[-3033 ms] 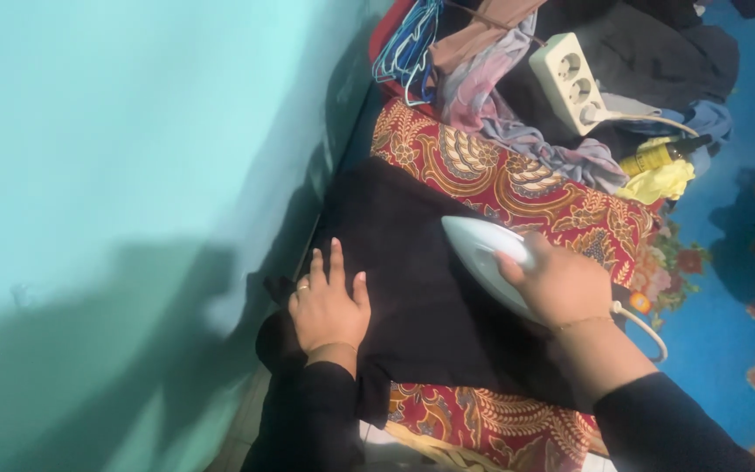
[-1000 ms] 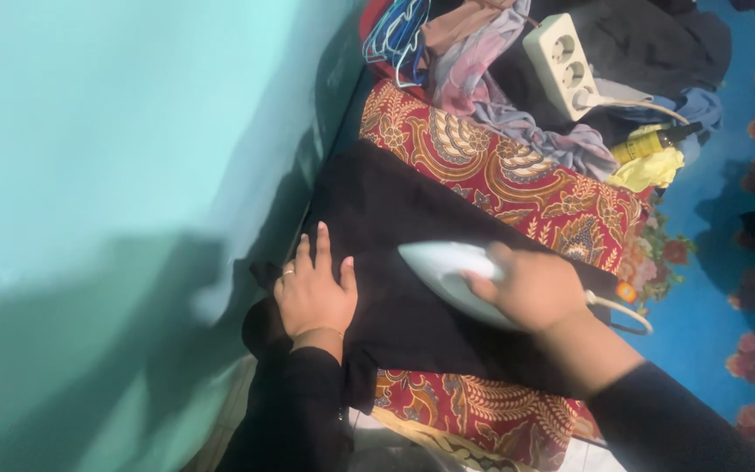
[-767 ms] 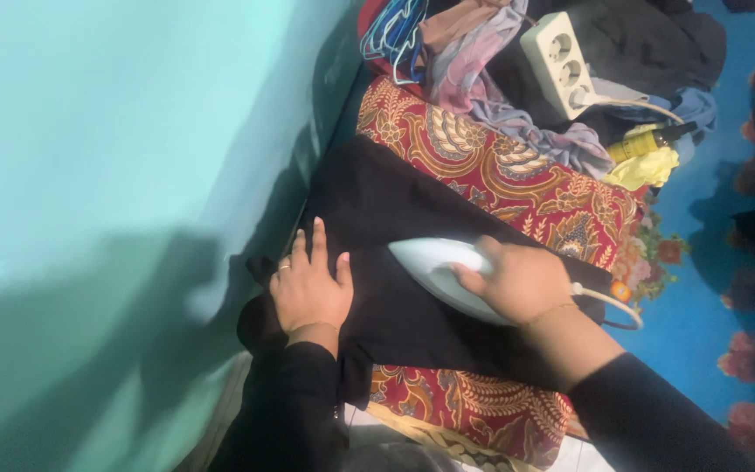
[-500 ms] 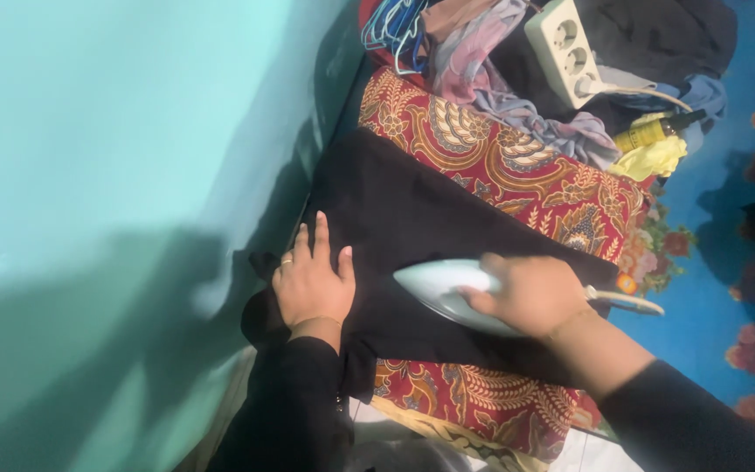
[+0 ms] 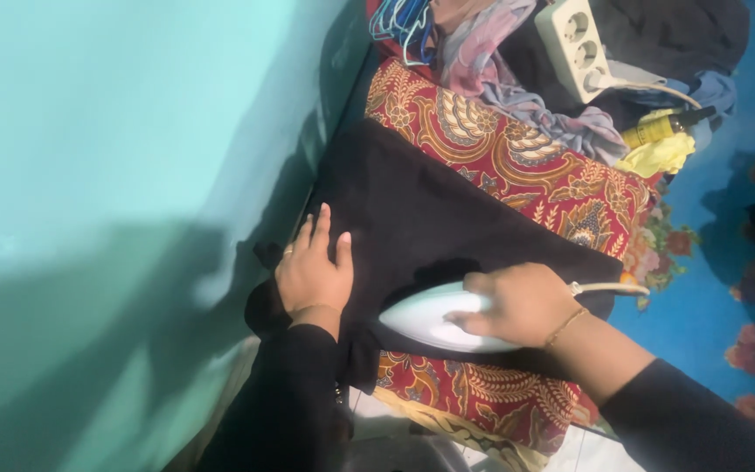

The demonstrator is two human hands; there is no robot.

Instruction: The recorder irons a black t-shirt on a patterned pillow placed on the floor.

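Two hands on a black garment, left hand flat and open, right hand apparently clasping a white iron, patterned red cloth beneath.

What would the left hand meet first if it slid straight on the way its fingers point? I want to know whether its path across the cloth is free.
The left hand lies flat on the black cloth; straight ahead is more bare cloth, then probably the turquoise wall.
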